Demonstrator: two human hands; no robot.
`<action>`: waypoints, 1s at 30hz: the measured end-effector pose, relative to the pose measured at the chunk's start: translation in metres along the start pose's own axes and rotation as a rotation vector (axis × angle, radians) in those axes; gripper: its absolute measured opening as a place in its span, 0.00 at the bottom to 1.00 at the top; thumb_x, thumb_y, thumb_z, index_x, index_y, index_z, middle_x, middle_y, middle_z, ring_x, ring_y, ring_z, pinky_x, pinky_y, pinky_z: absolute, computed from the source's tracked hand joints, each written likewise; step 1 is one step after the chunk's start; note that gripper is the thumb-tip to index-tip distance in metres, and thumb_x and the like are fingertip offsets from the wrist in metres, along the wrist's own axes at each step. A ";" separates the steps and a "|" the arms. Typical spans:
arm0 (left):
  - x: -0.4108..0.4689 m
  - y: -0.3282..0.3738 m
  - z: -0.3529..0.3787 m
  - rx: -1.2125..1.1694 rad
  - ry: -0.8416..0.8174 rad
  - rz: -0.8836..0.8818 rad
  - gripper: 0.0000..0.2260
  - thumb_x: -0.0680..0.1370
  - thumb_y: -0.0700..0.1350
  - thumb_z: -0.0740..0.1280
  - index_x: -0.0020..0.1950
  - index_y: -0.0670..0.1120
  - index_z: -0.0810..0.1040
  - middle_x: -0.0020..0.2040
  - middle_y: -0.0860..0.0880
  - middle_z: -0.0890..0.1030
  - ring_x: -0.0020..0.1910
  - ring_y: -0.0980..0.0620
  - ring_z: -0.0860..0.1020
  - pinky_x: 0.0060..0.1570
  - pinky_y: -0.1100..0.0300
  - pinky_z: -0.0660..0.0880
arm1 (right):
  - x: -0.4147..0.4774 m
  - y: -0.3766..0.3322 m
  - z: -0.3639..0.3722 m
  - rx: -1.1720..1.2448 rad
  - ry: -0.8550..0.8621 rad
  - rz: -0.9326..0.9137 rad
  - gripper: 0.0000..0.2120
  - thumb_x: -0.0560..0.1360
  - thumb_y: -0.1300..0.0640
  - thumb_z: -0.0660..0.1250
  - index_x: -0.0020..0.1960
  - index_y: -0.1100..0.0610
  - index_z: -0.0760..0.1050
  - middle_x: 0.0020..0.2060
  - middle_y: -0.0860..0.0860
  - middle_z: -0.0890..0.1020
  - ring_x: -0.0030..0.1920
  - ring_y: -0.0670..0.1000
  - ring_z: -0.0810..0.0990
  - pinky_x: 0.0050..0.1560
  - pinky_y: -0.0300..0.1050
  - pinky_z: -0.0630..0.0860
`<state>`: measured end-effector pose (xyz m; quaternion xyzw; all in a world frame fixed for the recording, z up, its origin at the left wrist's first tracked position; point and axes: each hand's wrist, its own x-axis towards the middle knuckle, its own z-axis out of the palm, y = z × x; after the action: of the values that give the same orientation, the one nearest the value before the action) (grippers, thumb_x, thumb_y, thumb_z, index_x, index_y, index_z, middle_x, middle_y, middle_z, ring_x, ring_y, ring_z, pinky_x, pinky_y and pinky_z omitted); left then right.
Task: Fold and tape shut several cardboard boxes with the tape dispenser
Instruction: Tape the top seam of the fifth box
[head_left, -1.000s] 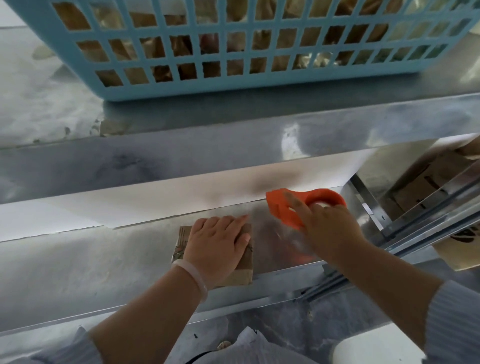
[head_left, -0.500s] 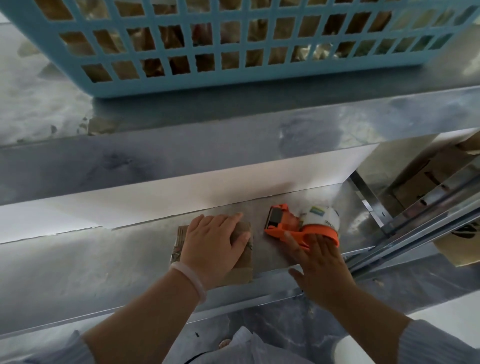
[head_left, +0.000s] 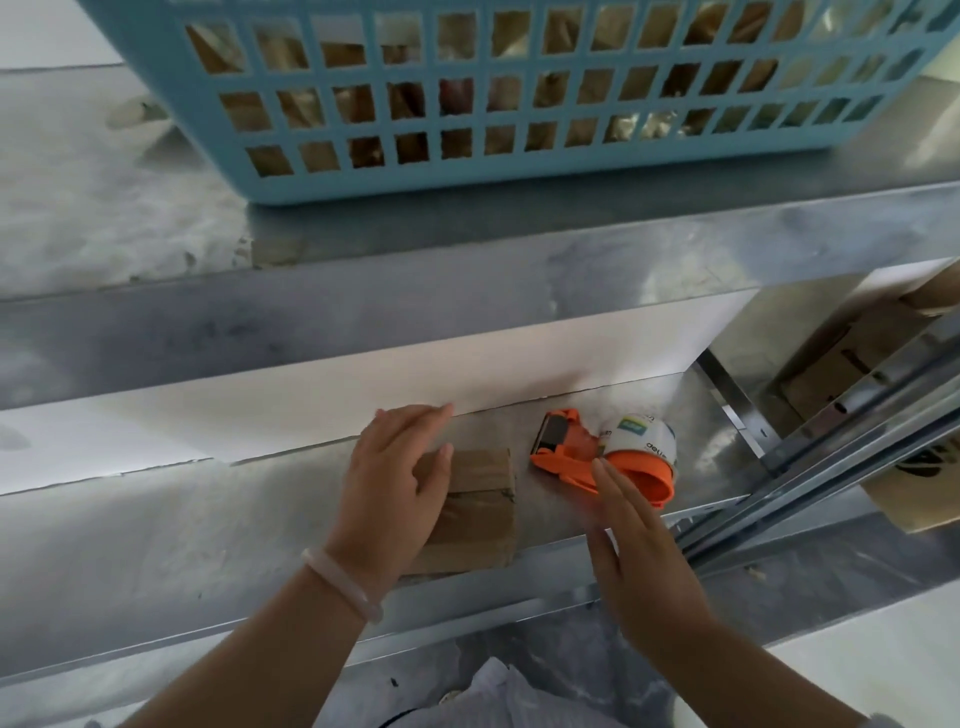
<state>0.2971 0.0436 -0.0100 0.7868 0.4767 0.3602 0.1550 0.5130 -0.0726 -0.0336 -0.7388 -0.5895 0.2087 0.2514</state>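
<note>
a small brown cardboard box (head_left: 478, 499) is seen lying flat on a dull galvanised metal shelf (head_left: 156, 545), its flaps folded shut and glossy clear tape wrinkled across the middle seam, so the sealing of this one is judged done or nearly done; the left hand (head_left: 389, 493) is spread over the box's left part with fingers straight and nothing gripped, probably to steady it or smooth the tape, though actual contact cannot be told; just right of the box an orange plastic tape dispenser (head_left: 566, 457) is laid on its side, its metal cutter turned toward the box and a clear tape roll (head_left: 641, 436) seated in its curved handle; the right hand (head_left: 644, 561), somewhat blurred, is held flat and open beside the dispenser's near edge with nothing held, fingertips at or just short of the handle; well behind and above the box a rigid blue plastic lattice basket (head_left: 467, 182) is stood, with more brown cardboard glimpsed through its square holes
</note>
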 end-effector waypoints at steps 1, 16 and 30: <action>-0.004 -0.005 -0.003 0.069 -0.012 -0.005 0.19 0.78 0.49 0.62 0.68 0.45 0.76 0.61 0.51 0.77 0.63 0.54 0.72 0.68 0.44 0.68 | 0.002 -0.009 0.002 0.068 0.016 0.004 0.30 0.82 0.55 0.57 0.78 0.41 0.47 0.74 0.37 0.55 0.75 0.39 0.53 0.70 0.35 0.54; -0.020 -0.028 0.000 -0.443 -0.177 -0.741 0.35 0.79 0.49 0.67 0.80 0.51 0.49 0.76 0.52 0.63 0.68 0.56 0.65 0.63 0.61 0.66 | 0.058 -0.080 0.061 0.648 -0.116 0.553 0.21 0.82 0.45 0.57 0.71 0.52 0.70 0.60 0.52 0.77 0.58 0.52 0.74 0.59 0.44 0.69; -0.037 -0.042 -0.011 -0.142 -0.124 -0.061 0.21 0.84 0.54 0.52 0.77 0.52 0.58 0.76 0.55 0.62 0.76 0.59 0.58 0.74 0.63 0.55 | 0.046 -0.061 0.055 0.166 0.047 -0.096 0.27 0.82 0.43 0.52 0.79 0.48 0.53 0.78 0.45 0.55 0.77 0.43 0.53 0.75 0.40 0.52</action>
<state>0.2518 0.0313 -0.0425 0.7797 0.4633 0.3386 0.2507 0.4426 -0.0103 -0.0398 -0.6910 -0.5986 0.2272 0.3353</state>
